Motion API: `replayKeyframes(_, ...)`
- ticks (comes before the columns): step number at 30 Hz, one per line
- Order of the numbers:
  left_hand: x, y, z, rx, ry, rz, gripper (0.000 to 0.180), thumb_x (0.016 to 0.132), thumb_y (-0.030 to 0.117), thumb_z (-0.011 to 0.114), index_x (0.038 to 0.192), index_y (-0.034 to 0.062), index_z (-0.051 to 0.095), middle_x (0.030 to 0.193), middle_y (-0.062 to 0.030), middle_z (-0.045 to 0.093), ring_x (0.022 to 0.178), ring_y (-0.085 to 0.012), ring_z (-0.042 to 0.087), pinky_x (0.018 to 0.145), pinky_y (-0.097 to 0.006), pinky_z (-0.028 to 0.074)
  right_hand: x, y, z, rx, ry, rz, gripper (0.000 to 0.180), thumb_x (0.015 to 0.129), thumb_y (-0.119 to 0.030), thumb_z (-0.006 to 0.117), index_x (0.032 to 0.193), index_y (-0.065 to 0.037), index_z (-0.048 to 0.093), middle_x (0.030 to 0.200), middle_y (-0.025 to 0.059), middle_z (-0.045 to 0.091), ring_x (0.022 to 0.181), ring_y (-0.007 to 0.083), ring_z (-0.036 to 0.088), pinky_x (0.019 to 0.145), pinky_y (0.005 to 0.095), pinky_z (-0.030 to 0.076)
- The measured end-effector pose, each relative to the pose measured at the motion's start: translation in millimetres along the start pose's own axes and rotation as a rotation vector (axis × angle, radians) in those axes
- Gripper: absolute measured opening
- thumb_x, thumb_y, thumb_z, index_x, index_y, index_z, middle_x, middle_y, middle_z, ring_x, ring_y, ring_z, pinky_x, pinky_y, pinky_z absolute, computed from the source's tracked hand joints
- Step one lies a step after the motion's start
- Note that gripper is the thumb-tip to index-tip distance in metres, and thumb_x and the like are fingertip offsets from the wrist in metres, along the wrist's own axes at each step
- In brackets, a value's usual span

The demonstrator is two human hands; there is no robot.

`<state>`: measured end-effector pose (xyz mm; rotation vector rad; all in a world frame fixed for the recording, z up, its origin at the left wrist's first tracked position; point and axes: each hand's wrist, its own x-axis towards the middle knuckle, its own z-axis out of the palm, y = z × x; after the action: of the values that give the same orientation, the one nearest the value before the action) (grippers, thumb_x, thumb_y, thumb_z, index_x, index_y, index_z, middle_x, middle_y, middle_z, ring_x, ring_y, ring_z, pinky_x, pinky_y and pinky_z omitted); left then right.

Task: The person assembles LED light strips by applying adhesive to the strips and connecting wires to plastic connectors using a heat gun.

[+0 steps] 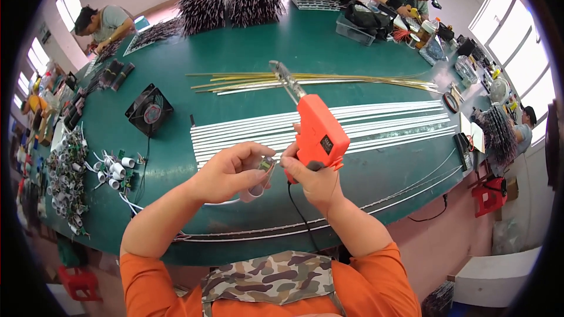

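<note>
My right hand (317, 185) is wrapped round the handle of an orange-red soldering gun (322, 129). Its long metal tip points away from me, over the table. To the left, my left hand (226, 170) pinches a small green circuit board (268, 164) between thumb and fingers. Thin wires run from the board, and a whitish cylindrical part (254, 192) hangs beneath it, partly hidden by the fingers. The board is close to my right hand, while the tip of the gun is well apart from it. A black cord leads down from the gun.
Rows of white strips (376, 120) lie on the green table (247, 41), with yellowish rods (352, 76) beyond. At left are a black fan (150, 110), white cylinders with boards (114, 170) and a larger heap of boards (67, 176). Other people work around the edges.
</note>
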<state>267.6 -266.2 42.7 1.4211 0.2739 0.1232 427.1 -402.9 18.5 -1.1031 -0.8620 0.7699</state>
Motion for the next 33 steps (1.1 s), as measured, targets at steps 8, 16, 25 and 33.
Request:
replayKeyframes(8,13,1,4,0.067,-0.011,-0.238,0.026,0.085,0.004,0.06,0.11,0.0014,0.053,0.073,-0.0002,0.054,0.056,-0.0076,0.051,0.042,-0.023,0.037,5,16,-12,-0.287,-0.079,-0.169,0.035,0.083,-0.006,0.073,0.111,-0.002,0.053,0.083,0.0021,0.062,0.071,0.0104,0.058,0.066,0.0273,0.049)
replayKeyframes(16,11,-14,-3,-0.057,0.058,-0.204,0.026,0.084,0.008,0.065,0.108,0.0027,0.054,0.081,-0.0031,0.061,0.065,-0.0097,0.057,0.061,-0.027,0.048,12,11,-24,-0.701,0.033,-0.397,0.032,0.08,0.002,0.072,0.105,-0.002,0.053,0.085,0.0032,0.061,0.076,0.0119,0.059,0.068,0.0277,0.049)
replayKeyframes(25,10,-15,-4,-0.145,0.131,-0.152,0.026,0.086,0.01,0.066,0.108,0.0017,0.055,0.088,-0.0045,0.061,0.074,-0.0124,0.06,0.065,-0.029,0.049,-1,28,2,-0.396,-0.162,-0.445,0.039,0.082,0.002,0.068,0.118,-0.002,0.055,0.098,0.0054,0.06,0.082,0.0147,0.058,0.073,0.0276,0.047)
replayKeyframes(33,7,-17,-10,-0.146,-0.061,-0.158,0.031,0.087,0.001,0.061,0.117,0.0045,0.055,0.095,-0.003,0.059,0.079,-0.0115,0.059,0.07,-0.027,0.05,4,30,-10,-0.46,-0.023,-0.272,0.048,0.082,-0.007,0.073,0.124,0.0,0.051,0.088,0.0071,0.063,0.076,0.0161,0.061,0.067,0.0276,0.049)
